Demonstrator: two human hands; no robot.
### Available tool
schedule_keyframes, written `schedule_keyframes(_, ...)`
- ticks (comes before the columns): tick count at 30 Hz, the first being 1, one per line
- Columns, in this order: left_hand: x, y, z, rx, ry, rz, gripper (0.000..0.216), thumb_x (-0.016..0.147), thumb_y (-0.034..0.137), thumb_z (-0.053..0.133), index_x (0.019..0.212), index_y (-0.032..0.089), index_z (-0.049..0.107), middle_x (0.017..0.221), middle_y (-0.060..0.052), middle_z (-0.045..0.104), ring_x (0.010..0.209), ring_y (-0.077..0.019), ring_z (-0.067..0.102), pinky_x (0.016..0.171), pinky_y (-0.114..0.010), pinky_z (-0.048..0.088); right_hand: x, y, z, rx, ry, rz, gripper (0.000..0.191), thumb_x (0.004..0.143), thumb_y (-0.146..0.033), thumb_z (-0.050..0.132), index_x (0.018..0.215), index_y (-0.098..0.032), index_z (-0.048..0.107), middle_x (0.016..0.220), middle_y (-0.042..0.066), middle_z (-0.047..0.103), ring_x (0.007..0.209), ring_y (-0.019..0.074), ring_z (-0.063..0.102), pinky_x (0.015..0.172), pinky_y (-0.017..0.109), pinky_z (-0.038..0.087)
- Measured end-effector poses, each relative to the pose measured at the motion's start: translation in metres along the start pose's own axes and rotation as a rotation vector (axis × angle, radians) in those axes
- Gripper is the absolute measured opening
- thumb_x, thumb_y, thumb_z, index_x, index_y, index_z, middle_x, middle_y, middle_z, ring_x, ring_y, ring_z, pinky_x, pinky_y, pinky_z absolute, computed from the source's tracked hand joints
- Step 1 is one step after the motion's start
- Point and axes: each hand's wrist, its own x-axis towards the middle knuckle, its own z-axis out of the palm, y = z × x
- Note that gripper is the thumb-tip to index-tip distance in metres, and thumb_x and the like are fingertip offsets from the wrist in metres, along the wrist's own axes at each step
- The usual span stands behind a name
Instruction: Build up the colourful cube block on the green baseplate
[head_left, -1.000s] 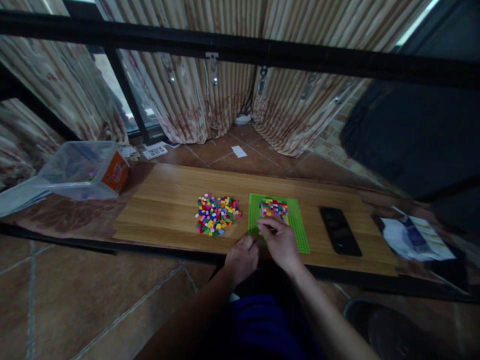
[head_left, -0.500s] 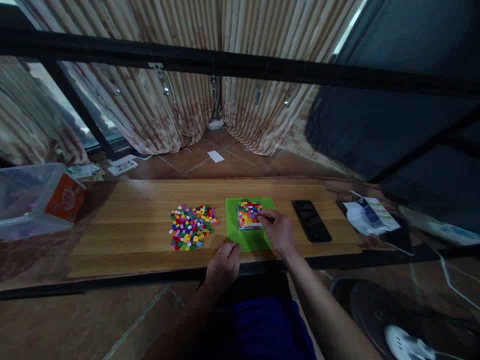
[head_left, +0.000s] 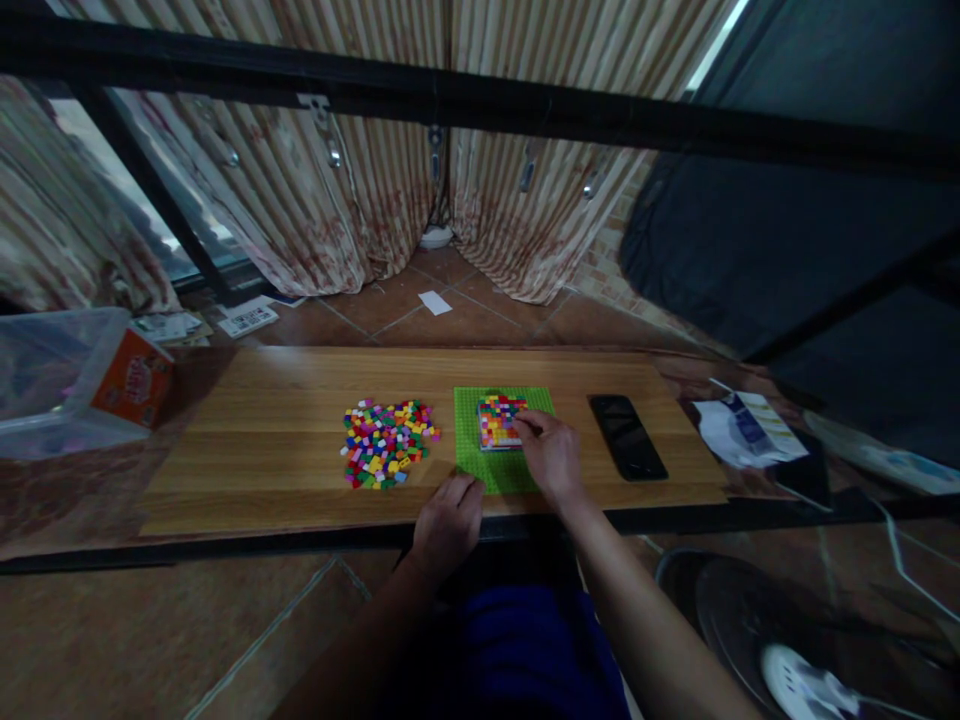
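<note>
A green studded baseplate point(head_left: 466, 440) lies on the wooden board, and on it sits a square block of multicoloured toy bricks point(head_left: 499, 428). At that block's right side is my right hand point(head_left: 553, 455), thumb and fingertips pinched together on or just over the top bricks. Whatever is in the pinch is too small or covered to make out. My left hand point(head_left: 450, 517) rests at the board's front edge by the baseplate's near left corner, fingers curled and together; their inner side is hidden. Left of the baseplate, a loose pile of small coloured bricks point(head_left: 386, 443) is spread out.
A black phone point(head_left: 627, 437) lies right of the baseplate on the wooden board point(head_left: 277, 410). Beyond the board's left end stands a clear plastic bin point(head_left: 60, 385) with an orange label. Papers and packaging point(head_left: 746, 430) lie at the right. A dark bar point(head_left: 480, 90) crosses above.
The view has tilted a little, so the board and most things on it appear slightly higher. My right hand stays pinched at the brick block; my left hand keeps its place.
</note>
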Motion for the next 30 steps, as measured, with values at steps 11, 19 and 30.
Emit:
schedule_keyframes(11,0.0,0.001,-0.001,-0.028,0.026,-0.02,0.02,0.09,0.011,0.048,0.102,0.016,0.064,0.097,-0.008,0.065,0.093,-0.0184,0.062,0.086,-0.03,0.056,-0.004,0.01,-0.002,0.218,0.096,0.11,0.026,0.082,-0.036,0.059,0.091,-0.016,0.074,0.09,0.009,0.076,0.08,0.023,0.069,0.077,0.037,0.052)
schedule_keyframes(19,-0.001,0.0,0.0,-0.027,-0.018,-0.031,0.022,0.09,0.012,0.048,0.105,0.016,0.064,0.098,-0.009,0.065,0.094,-0.019,0.062,0.087,-0.032,0.057,0.002,0.02,0.005,0.152,0.228,0.085,0.044,0.082,-0.052,0.061,0.102,-0.014,0.07,0.104,0.015,0.069,0.101,0.027,0.061,0.093,0.045,0.045)
schedule_keyframes(30,0.0,0.003,-0.003,-0.026,-0.079,-0.053,0.023,0.088,0.012,0.049,0.105,0.017,0.064,0.101,-0.008,0.065,0.095,-0.0189,0.061,0.088,-0.032,0.057,0.004,0.032,0.033,0.253,0.206,0.149,0.05,0.08,-0.057,0.062,0.107,-0.014,0.067,0.105,0.014,0.069,0.098,0.026,0.062,0.093,0.044,0.046)
